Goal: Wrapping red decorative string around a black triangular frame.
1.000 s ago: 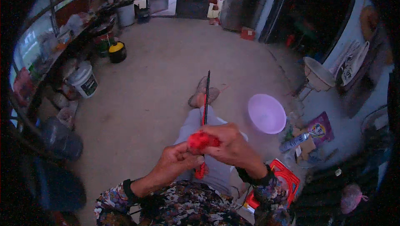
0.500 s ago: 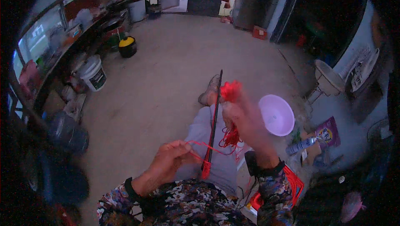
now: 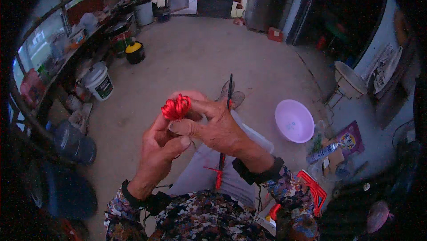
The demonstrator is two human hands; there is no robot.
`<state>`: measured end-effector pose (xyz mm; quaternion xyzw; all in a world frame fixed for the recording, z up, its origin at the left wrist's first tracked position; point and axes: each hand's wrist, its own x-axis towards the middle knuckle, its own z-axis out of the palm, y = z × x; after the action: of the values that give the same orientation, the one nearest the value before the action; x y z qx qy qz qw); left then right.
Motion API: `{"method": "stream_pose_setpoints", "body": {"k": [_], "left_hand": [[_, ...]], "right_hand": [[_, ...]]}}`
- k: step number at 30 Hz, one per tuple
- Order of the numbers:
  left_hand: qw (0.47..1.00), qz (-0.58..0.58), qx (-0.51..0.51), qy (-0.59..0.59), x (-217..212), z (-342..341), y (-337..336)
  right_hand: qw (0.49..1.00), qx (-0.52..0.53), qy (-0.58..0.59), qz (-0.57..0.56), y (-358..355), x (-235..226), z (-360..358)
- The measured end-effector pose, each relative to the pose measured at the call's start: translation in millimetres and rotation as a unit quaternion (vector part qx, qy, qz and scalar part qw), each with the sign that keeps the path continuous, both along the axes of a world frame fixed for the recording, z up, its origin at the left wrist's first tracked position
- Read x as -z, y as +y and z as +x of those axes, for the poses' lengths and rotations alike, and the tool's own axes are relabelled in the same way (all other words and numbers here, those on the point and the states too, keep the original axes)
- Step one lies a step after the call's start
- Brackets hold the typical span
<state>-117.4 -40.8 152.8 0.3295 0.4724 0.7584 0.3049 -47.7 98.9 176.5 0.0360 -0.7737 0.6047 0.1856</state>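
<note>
In front of me, a looped bundle of red cord [image 3: 176, 106] is held up between both hands. My right hand [image 3: 218, 127] reaches across from the right and pinches the bundle between its bent fingers and thumb. Just below and to the left, my left hand [image 3: 156, 145] is closed, fingers curled up against the bundle and thumb bent inward; the strand in its grip is mostly hidden. A thin dark rod [image 3: 230, 90] lies lengthwise over my grey trousers [image 3: 193, 170], partly covered by my right wrist. Red cord [image 3: 219, 178] is wound round its near end.
A lilac basin [image 3: 294, 121] stands on the floor to the right, beside a spray can [image 3: 322, 153] and a purple packet [image 3: 350, 138]. More red cord [image 3: 313, 192] lies by my right sleeve. Leftward are a white bucket [image 3: 98, 82] and a black-and-yellow pot [image 3: 134, 53].
My right hand has brought the red cord bundle leftward, from beside the rod to my left hand. My left hand has risen to meet it. The rod's near end stays on my lap.
</note>
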Motion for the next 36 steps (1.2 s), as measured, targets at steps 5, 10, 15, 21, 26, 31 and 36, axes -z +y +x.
{"method": "stream_pose_setpoints", "body": {"k": [5, 10, 15, 21, 26, 31, 36], "left_hand": [[0.999, -0.018, 0.002, -0.050, 3, 7, 11], [0.975, -0.192, 0.100, -0.041, 36, 5, -13], [0.946, -0.233, 0.216, -0.063, 39, 21, -14], [0.952, -0.189, 0.209, -0.119, 35, 31, -8], [0.947, -0.213, 0.210, -0.115, 35, 31, -9], [0.952, -0.191, 0.221, -0.094, 42, 30, -7], [0.945, -0.194, 0.236, -0.117, 43, 32, -9]], "right_hand": [[0.993, 0.102, 0.044, -0.030, 5, 14, 27], [0.975, 0.189, -0.055, -0.098, 6, 47, 101], [0.984, 0.170, -0.037, -0.027, -19, 82, 117], [0.980, 0.197, 0.001, 0.033, -27, 84, 110], [0.977, 0.199, 0.006, 0.073, -28, 75, 108], [0.978, 0.168, -0.028, 0.122, -22, 63, 111], [0.973, 0.152, 0.000, 0.175, -24, 64, 108]]}}
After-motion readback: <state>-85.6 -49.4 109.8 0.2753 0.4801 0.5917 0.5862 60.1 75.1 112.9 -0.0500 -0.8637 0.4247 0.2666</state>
